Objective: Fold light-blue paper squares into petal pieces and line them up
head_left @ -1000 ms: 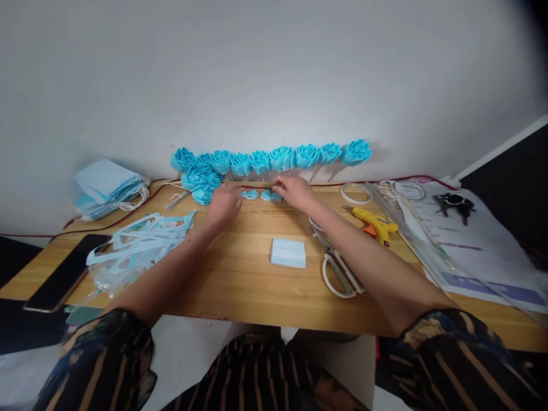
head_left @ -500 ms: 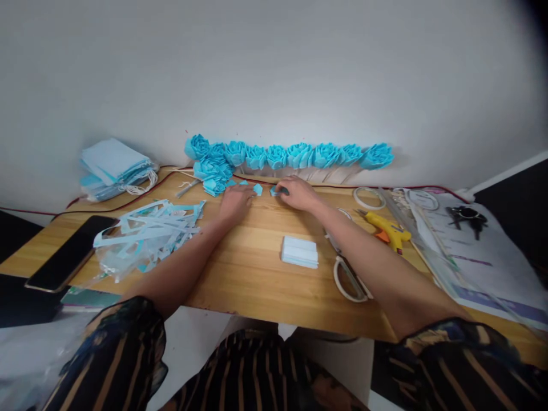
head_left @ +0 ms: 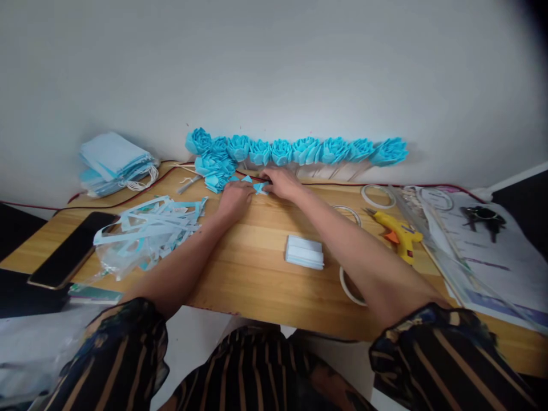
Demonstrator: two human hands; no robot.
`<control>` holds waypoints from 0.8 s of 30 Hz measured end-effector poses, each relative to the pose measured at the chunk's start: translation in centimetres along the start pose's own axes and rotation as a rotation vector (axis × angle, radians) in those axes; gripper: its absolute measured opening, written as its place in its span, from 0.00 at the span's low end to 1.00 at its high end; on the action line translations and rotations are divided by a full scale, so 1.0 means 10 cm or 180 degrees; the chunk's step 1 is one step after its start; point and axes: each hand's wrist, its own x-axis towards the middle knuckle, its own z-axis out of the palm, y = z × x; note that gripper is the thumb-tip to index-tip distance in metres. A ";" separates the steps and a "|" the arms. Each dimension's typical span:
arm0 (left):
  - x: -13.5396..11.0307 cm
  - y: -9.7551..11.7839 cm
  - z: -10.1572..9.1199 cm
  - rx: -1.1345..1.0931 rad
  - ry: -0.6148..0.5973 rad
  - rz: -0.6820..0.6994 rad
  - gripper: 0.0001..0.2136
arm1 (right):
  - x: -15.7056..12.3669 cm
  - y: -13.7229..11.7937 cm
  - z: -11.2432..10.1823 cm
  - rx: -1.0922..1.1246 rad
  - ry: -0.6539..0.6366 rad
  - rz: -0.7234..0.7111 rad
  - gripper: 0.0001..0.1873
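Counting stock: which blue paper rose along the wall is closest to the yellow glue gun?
The rightmost blue paper rose, ending the row; the others lie farther left of the yellow glue gun.

Bare tabletop (head_left: 248,274) around white pad (head_left: 304,252); paper roses (head_left: 299,151) behind, offcuts (head_left: 149,228) left, glue gun (head_left: 398,233) right.

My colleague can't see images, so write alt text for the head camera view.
A person's left hand and right hand meet at small blue folded pieces on a wooden table, just before a row of blue craft roses along the wall. A yellow glue gun, blue-white scraps and a phone lie nearby.
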 end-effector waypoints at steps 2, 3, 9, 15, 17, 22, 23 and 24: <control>-0.01 0.01 -0.01 0.0078 -0.0014 0.0008 0.14 | -0.02 0.01 0.01 0.0065 0.0097 -0.0150 0.18; -0.01 0.02 -0.02 0.0118 -0.0030 -0.0004 0.14 | -0.02 0.00 0.01 0.0080 0.0078 -0.0194 0.17; -0.03 0.10 -0.10 0.0322 -0.0203 -0.0081 0.14 | -0.02 0.03 -0.05 0.0292 -0.0122 -0.0115 0.08; -0.05 0.15 -0.10 0.0263 -0.0173 -0.0216 0.15 | -0.08 0.17 -0.20 0.0934 -0.0003 0.0154 0.12; -0.03 0.11 -0.11 0.0126 -0.0011 -0.0265 0.18 | -0.08 0.16 -0.20 0.1055 -0.0174 0.0116 0.14; 0.00 -0.03 -0.13 0.0008 0.0242 -0.0626 0.21 | -0.03 0.04 -0.06 0.0827 0.0108 -0.0064 0.17; 0.00 -0.05 -0.13 0.0016 0.0218 -0.0643 0.21 | -0.02 0.00 -0.03 0.0742 0.0235 -0.0107 0.17; 0.00 -0.06 -0.12 0.0026 0.0186 -0.0627 0.21 | -0.02 -0.04 0.00 0.0654 0.0292 -0.0169 0.17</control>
